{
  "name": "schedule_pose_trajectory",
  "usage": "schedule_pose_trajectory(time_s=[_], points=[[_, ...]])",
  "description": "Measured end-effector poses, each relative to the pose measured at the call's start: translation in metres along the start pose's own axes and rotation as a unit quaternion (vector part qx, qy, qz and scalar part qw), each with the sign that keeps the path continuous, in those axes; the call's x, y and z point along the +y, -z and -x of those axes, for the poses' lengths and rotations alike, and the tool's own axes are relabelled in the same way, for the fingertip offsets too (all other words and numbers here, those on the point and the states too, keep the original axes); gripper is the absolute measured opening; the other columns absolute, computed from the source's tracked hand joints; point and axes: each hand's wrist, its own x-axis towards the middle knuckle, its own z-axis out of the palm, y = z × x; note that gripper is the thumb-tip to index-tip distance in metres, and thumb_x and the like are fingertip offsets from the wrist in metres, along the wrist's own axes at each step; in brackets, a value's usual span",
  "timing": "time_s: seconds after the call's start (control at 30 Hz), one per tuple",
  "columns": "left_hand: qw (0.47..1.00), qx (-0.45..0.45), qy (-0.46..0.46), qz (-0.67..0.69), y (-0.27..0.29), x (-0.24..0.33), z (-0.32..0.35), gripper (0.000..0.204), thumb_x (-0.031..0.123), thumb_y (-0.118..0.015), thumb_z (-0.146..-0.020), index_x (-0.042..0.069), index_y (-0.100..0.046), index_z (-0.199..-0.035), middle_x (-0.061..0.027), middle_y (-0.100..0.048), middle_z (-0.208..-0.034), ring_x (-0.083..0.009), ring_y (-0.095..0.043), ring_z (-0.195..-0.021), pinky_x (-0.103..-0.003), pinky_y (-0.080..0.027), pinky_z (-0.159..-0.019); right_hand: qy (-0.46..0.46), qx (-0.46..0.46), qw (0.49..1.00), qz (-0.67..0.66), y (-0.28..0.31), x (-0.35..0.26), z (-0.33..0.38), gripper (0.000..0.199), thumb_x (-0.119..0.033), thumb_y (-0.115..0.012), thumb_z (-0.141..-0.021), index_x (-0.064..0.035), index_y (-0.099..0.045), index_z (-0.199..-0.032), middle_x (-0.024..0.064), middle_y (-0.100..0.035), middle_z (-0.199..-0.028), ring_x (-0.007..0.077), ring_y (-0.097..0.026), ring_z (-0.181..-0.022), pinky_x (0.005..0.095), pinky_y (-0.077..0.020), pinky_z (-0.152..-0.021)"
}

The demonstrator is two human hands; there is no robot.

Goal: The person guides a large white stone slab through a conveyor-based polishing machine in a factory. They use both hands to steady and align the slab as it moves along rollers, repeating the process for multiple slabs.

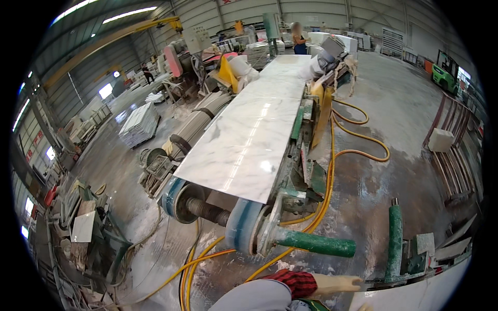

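My left hand (337, 283), in a pale glove below a red-and-black checked sleeve, stretches rightward at the bottom of the head view. Its fingers are extended and open, close to the edge of a white stone slab (415, 295) at lower right; contact cannot be made out. Just a sliver of what looks like my right hand (365, 307) shows at the lower rim, its fingers hidden. Ahead, a long polished white marble slab (238, 140) with grey veins lies on a belt conveyor with blue-striped belts (244, 228).
A green roller arm (316, 243) juts right from the conveyor. Yellow hoses (327, 199) loop across the wet floor. A green post (395, 241) and stone offcuts (425, 243) stand at right. Farther off are stacked slabs (139, 124), a person (299, 41) and a green forklift (445, 72).
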Motion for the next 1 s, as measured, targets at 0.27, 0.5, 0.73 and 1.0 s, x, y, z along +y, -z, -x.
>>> schedule_pose_trajectory(time_s=[0.27,0.5,0.73,1.0], points=[[0.842,0.516,-0.096,-0.124,0.250,-0.029,0.180,0.040,0.032,-0.060,-0.106,0.006,-0.066,-0.136,-0.0242,-0.073,-0.126,-0.0413,-0.070,-0.120,-0.047,-0.055,-0.103,-0.022,-0.096,0.995,0.000,0.021,-0.002,-0.013,0.072,-0.030,-0.048,-0.102,-0.0139,-0.031,-0.170,0.0201,-0.037,-0.172,0.0357,-0.032,-0.161,0.0502,-0.0239,-0.133],[0.634,0.708,0.050,-0.306,0.381,-0.081,0.300,0.046,0.031,-0.065,-0.101,0.005,-0.064,-0.140,-0.0229,-0.069,-0.135,-0.0467,-0.063,-0.125,-0.053,-0.048,-0.110,-0.035,-0.048,0.998,0.027,0.017,0.009,-0.008,0.071,-0.029,-0.048,-0.103,-0.0126,-0.032,-0.170,0.0179,-0.039,-0.171,0.0329,-0.037,-0.159,0.0473,-0.0281,-0.132],[0.597,0.676,0.066,-0.427,0.407,-0.115,0.305,0.051,0.030,-0.069,-0.096,0.004,-0.064,-0.140,-0.0228,-0.062,-0.145,-0.0496,-0.054,-0.134,-0.061,-0.039,-0.116,-0.089,-0.121,0.988,-0.028,0.049,0.004,-0.013,0.072,-0.028,-0.047,-0.102,-0.0110,-0.031,-0.170,0.0192,-0.039,-0.171,0.0342,-0.037,-0.158,0.0474,-0.0303,-0.131],[0.625,0.677,0.064,-0.383,0.404,-0.105,0.323,0.047,0.030,-0.070,-0.091,0.006,-0.065,-0.132,-0.0157,-0.061,-0.141,-0.0417,-0.054,-0.129,-0.058,-0.041,-0.111,-0.008,-0.009,0.997,-0.081,-0.021,0.032,-0.056,0.073,-0.022,-0.056,-0.099,-0.0047,-0.034,-0.167,0.0283,-0.040,-0.166,0.0444,-0.039,-0.154,0.0501,-0.0335,-0.128]])
